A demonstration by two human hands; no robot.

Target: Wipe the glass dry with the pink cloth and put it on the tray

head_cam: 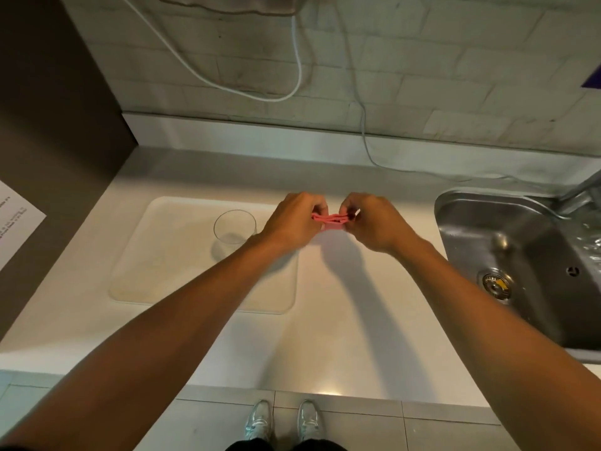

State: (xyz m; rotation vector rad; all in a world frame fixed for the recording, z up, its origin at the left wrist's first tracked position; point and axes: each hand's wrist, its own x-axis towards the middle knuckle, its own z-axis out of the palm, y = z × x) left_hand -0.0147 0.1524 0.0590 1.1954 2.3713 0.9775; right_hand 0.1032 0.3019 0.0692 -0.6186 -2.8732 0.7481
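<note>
A clear drinking glass (234, 226) stands upright on the pale rectangular tray (169, 275), near the tray's far right part. Just right of the glass, my left hand (292, 219) and my right hand (377, 219) hold the pink cloth (331, 220) between them, bunched into a narrow folded strip. Both hands pinch the cloth's ends above the white counter, at the tray's far right corner. My left hand is close to the glass but apart from it. Most of the cloth is hidden inside my fingers.
A steel sink (520, 255) with a drain lies at the right, and water runs from a tap (582, 190) above it. A white cable (297, 60) hangs on the brick wall behind. A printed sheet (16, 216) is stuck on the dark panel at left.
</note>
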